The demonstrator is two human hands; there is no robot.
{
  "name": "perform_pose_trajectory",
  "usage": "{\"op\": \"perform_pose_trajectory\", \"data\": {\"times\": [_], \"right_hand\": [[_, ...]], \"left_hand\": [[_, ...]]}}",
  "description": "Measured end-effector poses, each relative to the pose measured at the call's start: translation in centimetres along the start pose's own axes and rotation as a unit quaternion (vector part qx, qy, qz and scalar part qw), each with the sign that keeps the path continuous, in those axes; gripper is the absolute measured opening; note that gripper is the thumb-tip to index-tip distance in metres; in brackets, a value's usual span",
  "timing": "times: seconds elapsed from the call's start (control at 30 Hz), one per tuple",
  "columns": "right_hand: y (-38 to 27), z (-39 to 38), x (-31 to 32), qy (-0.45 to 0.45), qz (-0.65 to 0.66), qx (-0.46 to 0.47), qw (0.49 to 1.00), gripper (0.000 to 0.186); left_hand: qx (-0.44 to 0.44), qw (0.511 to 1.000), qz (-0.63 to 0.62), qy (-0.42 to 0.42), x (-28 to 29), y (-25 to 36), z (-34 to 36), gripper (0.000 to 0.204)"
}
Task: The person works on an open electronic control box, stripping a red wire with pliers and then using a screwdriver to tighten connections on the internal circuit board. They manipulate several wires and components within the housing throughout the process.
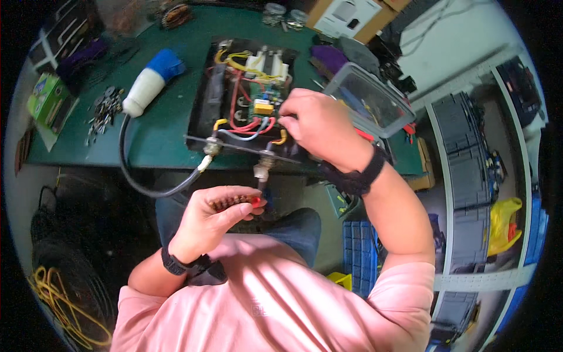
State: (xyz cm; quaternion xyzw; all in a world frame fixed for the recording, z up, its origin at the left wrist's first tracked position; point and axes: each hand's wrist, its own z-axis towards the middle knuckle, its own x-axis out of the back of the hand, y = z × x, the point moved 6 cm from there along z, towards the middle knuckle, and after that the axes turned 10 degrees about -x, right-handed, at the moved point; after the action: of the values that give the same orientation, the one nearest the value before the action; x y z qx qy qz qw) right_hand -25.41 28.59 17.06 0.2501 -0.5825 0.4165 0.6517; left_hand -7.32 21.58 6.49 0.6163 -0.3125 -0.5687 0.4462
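A shallow black box (pixel 201 88) with its inside exposed lies on the bench before me. Inside are a green circuit board (pixel 258 92) with a yellow block component, plus red, yellow and grey wires. At the board's right edge, my right hand (pixel 319 120) is closed, its fingertips bent together; whatever they pinch is hidden. Nearer me, my left hand (pixel 205 223) is closed round a small red piece (pixel 255 202) at its fingertips, its kind unclear. A row of brown beads (pixel 226 203) lies along those fingers. Just above them, a metal cable gland (pixel 261 171) sticks out from the box's near side.
A black cable (pixel 122 144) loops from the box to a blue-and-white plug (pixel 153 82). Loose screws (pixel 104 111) lie left. A clear-lidded case (pixel 370 100) stands open by my right arm. Grey bins (pixel 466 176) fill the right shelf; a blue crate (pixel 359 249) stands below.
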Motion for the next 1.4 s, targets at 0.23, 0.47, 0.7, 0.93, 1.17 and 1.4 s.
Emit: {"op": "perform_pose_trajectory", "data": {"times": [0.23, 0.47, 0.7, 0.93, 1.17, 1.4], "right_hand": [[0.0, -0.2, 0.0, 0.018, -0.001, -0.002, 1.000, 0.027], [4.5, -4.2, 5.5, 0.107, 0.071, -0.067, 0.990, 0.028], [17.3, -11.7, 9.9, 0.178, 0.088, -0.272, 0.941, 0.027], [17.1, -13.8, 5.8, 0.081, 0.016, -0.213, 0.974, 0.038], [16.1, -12.1, 1.3, 0.011, -0.022, -0.165, 0.986, 0.043], [16.5, -11.6, 0.0, 0.010, -0.039, -0.168, 0.985, 0.039]], "left_hand": [[-0.047, 0.998, 0.035, 0.037, -0.1, 0.3, -0.2, 0.029], [-0.020, 1.000, 0.005, 0.004, -0.5, 0.7, 0.2, 0.022], [-0.022, 0.999, 0.011, 0.026, -0.2, 0.3, 0.0, 0.026], [0.040, 0.996, 0.081, -0.026, -1.7, -0.7, 0.5, 0.030], [0.027, 0.984, 0.169, -0.054, -4.3, 0.0, 2.0, 0.025], [-0.009, 0.965, 0.243, -0.094, -7.3, -0.4, 3.5, 0.027]]}}
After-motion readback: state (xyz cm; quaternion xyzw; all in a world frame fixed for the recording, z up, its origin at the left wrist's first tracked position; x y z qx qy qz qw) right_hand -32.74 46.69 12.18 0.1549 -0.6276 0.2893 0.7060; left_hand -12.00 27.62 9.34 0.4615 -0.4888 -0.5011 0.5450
